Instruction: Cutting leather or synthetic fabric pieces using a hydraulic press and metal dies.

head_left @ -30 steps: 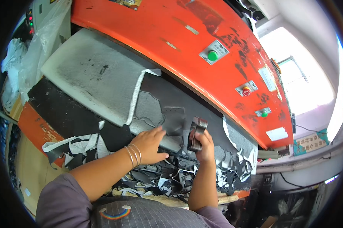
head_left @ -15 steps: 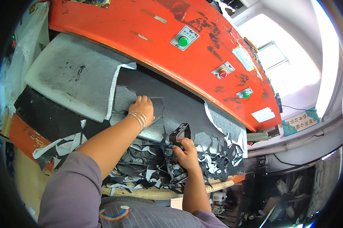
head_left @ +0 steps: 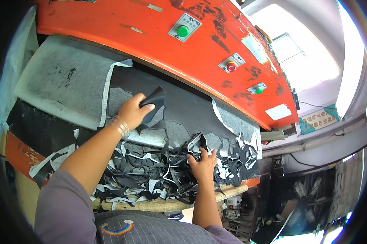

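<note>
My left hand [head_left: 133, 113] is closed on a dark piece of leather-like sheet [head_left: 154, 106], pinched between thumb and fingers and lifted off the grey work surface. Behind it lies a larger dark sheet [head_left: 173, 103] with pale edges and irregular cut-outs along its near side. My right hand [head_left: 204, 164] has its fingers spread beside a metal cutting die [head_left: 197, 142], a narrow looped band standing among the scraps. The fingertips are very close to its near side; whether they touch it I cannot tell. A second die-like metal loop [head_left: 177, 179] sits nearer me.
Dark and white offcuts [head_left: 138, 173] pile along the front, edged by a wooden bar [head_left: 151, 206]. Above the work surface runs an orange machine beam [head_left: 151, 30] with green buttons [head_left: 183, 31] and a red one [head_left: 231, 66]. A pale pad [head_left: 65, 77] covers the left.
My left hand has picked up the dark piece and moved slightly left with it. My right hand has loosened from the cutting die, its fingers now spread. The view has shifted a little.
</note>
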